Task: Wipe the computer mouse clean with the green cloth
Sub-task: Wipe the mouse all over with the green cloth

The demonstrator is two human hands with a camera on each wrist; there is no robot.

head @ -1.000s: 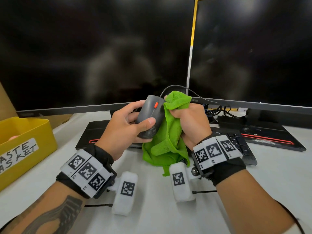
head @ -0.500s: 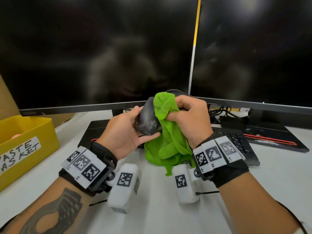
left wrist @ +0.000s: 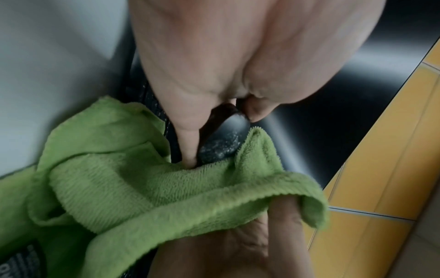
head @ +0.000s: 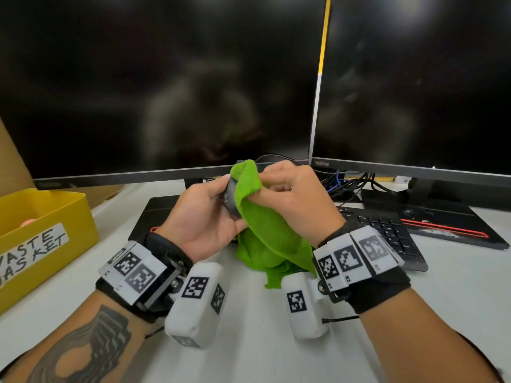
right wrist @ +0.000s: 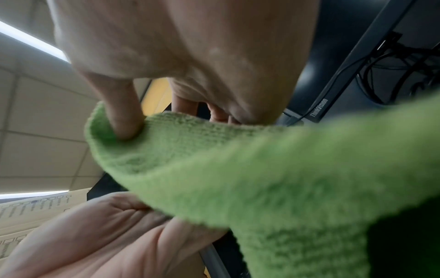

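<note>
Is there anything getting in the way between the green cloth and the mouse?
Nothing visible does. The right hand presses the green cloth straight against the mouse, which the left hand holds up off the desk.

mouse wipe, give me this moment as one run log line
step: wiping | left hand: grips dark grey computer mouse | right hand: presses green terry cloth on mouse | residue: white specks visible
</note>
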